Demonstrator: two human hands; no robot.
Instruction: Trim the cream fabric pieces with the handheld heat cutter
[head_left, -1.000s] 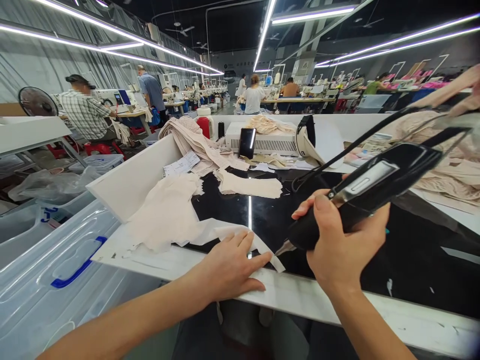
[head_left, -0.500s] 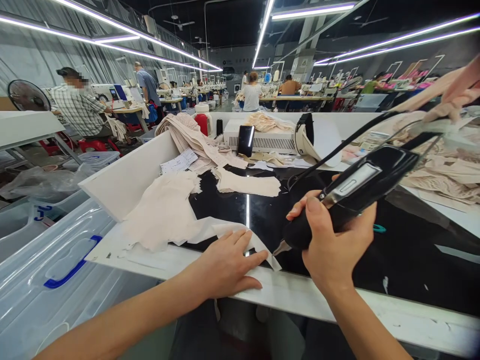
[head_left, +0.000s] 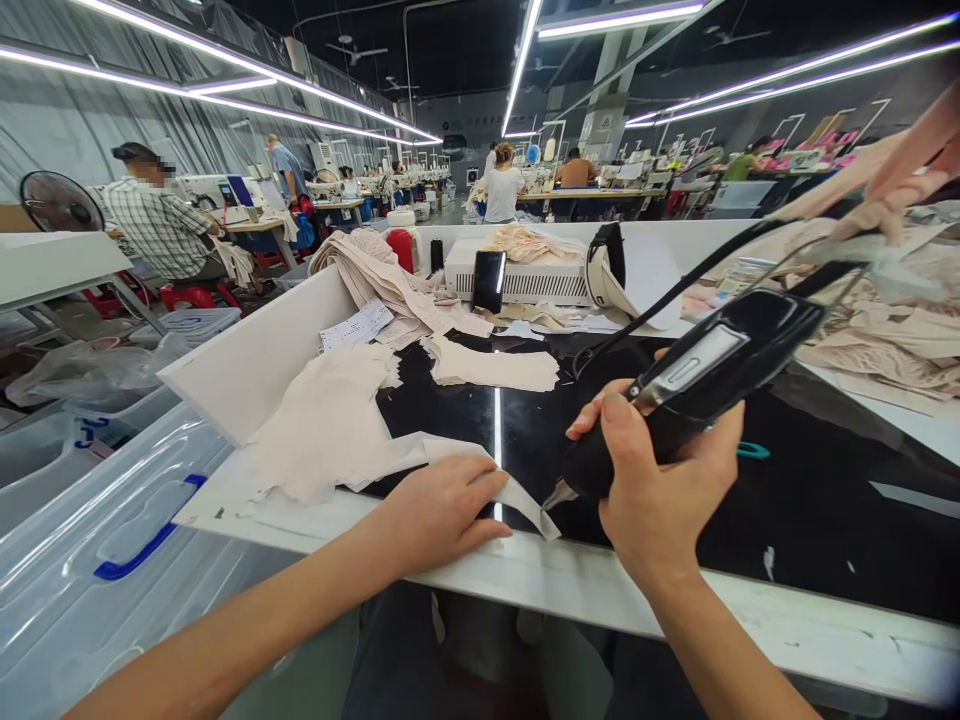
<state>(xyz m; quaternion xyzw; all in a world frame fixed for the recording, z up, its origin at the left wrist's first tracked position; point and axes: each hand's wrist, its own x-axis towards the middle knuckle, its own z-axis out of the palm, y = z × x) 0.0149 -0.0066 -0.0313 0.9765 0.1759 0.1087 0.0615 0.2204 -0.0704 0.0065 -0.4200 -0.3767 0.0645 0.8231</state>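
Note:
My right hand (head_left: 660, 490) is closed around a black corded hand tool (head_left: 705, 385) whose metal tip touches the table near the front edge. Just left of that tip lies a thin pale fabric strip (head_left: 517, 495). My left hand (head_left: 439, 510) presses on this strip, its fingers curled and drawn together over the cloth. The strip runs back into a larger cream fabric piece (head_left: 330, 420) spread over the glossy black tabletop (head_left: 825, 500).
A white side wall (head_left: 255, 360) bounds the table on the left; clear plastic bins with blue handles (head_left: 112, 530) stand beside it. A white box (head_left: 525, 280), a phone (head_left: 489, 280) and fabric piles (head_left: 885, 340) lie behind. People work at distant tables.
My left hand's fingers have curled in and pulled back leftward on the strip. The right hand and tool have shifted slightly left.

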